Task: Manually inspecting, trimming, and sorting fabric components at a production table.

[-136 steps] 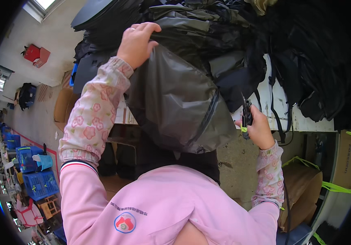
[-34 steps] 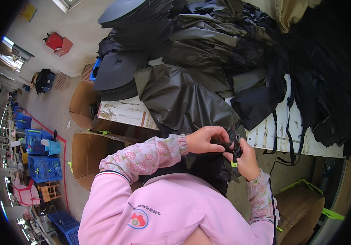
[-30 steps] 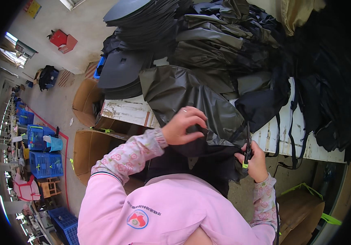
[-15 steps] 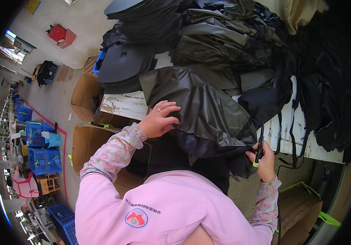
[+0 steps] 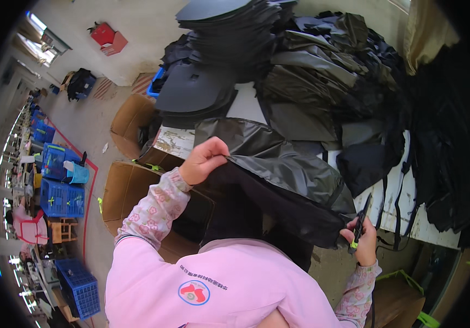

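Observation:
A large black fabric piece (image 5: 287,169), shiny on its upper face and matte along the near fold, stretches between my two hands. My left hand (image 5: 205,161) is closed on its left edge, thumb pressed to fingers. At the right end, my right hand (image 5: 365,240) grips a slim dark pointed tool (image 5: 362,221) with a yellow-green end; its exact kind is unclear. Thumb and finger of that hand also pinch the fabric's right corner. Beneath the sheet's far part lies a worn white tabletop (image 5: 176,141).
Stacked dark grey flat panels (image 5: 194,90) stand at the table's far left, beside heaped black fabric (image 5: 311,71). Black straps (image 5: 398,210) hang over the right edge. Open cardboard boxes (image 5: 123,188) sit at left, with blue crates (image 5: 62,198) beyond on the floor.
My left hand has gone from lying on the fabric with fingers spread to pinching its edge. The near edge is now pulled straighter, showing the matte side. The view has shifted slightly.

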Motion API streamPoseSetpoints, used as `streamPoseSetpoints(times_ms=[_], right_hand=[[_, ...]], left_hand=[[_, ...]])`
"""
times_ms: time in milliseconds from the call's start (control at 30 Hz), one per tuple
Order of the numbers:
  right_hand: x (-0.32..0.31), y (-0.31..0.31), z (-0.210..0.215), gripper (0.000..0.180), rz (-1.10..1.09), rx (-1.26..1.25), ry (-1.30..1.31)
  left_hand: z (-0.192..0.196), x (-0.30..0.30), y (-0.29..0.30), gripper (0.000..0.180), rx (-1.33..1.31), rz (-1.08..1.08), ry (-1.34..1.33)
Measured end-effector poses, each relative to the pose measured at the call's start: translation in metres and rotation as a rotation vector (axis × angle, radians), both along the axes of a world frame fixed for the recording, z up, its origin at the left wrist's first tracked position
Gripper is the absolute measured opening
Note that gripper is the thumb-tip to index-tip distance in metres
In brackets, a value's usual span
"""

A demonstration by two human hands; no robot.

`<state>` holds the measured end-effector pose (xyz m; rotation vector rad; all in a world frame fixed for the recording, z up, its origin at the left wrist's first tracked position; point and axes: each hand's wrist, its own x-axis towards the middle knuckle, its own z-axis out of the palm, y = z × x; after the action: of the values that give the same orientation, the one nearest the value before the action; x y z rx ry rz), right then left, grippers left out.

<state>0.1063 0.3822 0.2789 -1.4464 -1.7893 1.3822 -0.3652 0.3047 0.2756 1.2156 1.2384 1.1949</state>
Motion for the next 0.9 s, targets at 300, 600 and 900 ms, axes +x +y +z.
streamPoseSetpoints(times_ms=[300,600,900], right_hand=[[-0.028,0.025,0.011,0.035,0.027,0.039,0.072],[-0.067,0.030,0.015,0.026,-0.046,0.166,0.050],[-0.044,0.095,-0.028,0.030,-0.464,0.366,-0.103]], left_hand=[[0.181,-0.315,-0.149,0.020,0.415,1.389,0.242],[0.139,-0.449,-0.102,0.022,0.619,1.442,0.221],[0.004,-0.213,0.056,0.016,0.324,0.751,0.653]])
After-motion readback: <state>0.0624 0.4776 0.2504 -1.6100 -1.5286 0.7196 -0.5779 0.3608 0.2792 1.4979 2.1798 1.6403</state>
